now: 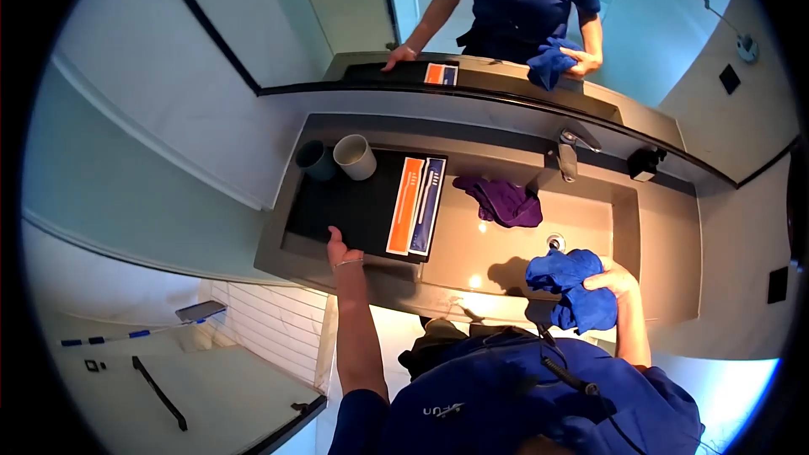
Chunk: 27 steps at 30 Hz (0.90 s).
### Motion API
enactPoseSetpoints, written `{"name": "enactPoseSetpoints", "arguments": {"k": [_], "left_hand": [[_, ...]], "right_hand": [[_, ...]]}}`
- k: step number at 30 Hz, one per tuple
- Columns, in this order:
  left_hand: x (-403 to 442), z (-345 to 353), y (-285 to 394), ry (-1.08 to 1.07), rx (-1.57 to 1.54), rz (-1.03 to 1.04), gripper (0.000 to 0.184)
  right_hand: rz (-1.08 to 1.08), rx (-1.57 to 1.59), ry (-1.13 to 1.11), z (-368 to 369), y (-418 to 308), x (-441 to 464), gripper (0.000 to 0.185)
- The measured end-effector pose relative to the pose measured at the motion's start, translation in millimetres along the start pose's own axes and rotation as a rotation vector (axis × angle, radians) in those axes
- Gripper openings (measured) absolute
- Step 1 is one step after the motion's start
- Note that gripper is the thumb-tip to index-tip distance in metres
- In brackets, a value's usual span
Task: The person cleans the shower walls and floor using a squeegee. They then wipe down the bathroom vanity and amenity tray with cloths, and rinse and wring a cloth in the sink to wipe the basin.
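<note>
My right hand (618,279) is closed on a bunched blue cloth (581,291) above the front right of the sink basin (459,257). In the basin, a crumpled purple cloth (504,203) lies left of the drain. My left hand (343,253) touches the front edge of a black tray (345,202), thumb raised and the fingers partly hidden. On that tray stand a dark cup (315,161) and a light grey cup (355,157) at the back left. An orange packet (405,206) and a blue and white packet (427,206) lie side by side on its right.
Behind the basin rises a chrome faucet (568,158), with a small black box (645,164) to its right. A large mirror (506,25) reflects the person and the cloth. At the lower left is a glass door with a black handle (159,393).
</note>
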<state>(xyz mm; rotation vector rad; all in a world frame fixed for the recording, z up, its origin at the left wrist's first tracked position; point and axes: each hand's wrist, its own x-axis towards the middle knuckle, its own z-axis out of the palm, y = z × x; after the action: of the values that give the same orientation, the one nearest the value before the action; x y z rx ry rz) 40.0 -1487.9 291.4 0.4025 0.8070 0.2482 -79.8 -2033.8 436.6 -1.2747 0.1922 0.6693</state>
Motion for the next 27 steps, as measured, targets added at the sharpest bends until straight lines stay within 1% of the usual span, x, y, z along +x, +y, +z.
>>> {"name": "enactPoseSetpoints", "arguments": {"k": [3,5,8,10,13,14,15,17,19,22,25,27], "left_hand": [[33,-10,-3,-0.075,0.002,-0.029,0.050],[41,-11,-4,-0.049,0.012,-0.004,0.048],[55,-19,-1,-0.047,0.056,0.017,0.049],[65,-17,2,-0.002,0.106,0.022,0.052],[65,-11,4,0.159,0.291,0.092,0.060],[63,-7,5,0.260,0.424,0.118,0.062],[41,11,9,0.361,0.555,0.146,0.064],[28,18,10,0.417,0.735,0.148,0.068],[34,6,28,0.333,0.833,0.094,0.073],[24,6,52,0.322,1.397,-0.139,0.081],[20,-1,56,0.270,1.469,-0.158,0.083],[18,0,55,0.254,1.422,-0.171,0.074]], "right_hand": [[-0.019,0.000,0.043,-10,-3,-19,0.059],[-0.042,0.014,0.071,-4,-14,-26,0.063],[-0.069,0.019,0.036,-4,-20,-25,0.065],[-0.047,-0.003,0.019,-16,-14,-17,0.063],[-0.041,0.035,-0.014,-19,-12,-6,0.058],[-0.029,0.035,-0.043,-18,-13,-1,0.058],[-0.019,0.035,-0.073,-18,-16,4,0.058],[-0.007,0.022,-0.122,-17,-23,7,0.057],[0.000,0.021,-0.166,-16,-26,10,0.057],[-0.038,0.036,-0.276,-11,-30,25,0.056],[-0.084,0.061,-0.370,3,-39,30,0.056],[-0.021,0.074,-0.415,0,-34,42,0.055]]}}
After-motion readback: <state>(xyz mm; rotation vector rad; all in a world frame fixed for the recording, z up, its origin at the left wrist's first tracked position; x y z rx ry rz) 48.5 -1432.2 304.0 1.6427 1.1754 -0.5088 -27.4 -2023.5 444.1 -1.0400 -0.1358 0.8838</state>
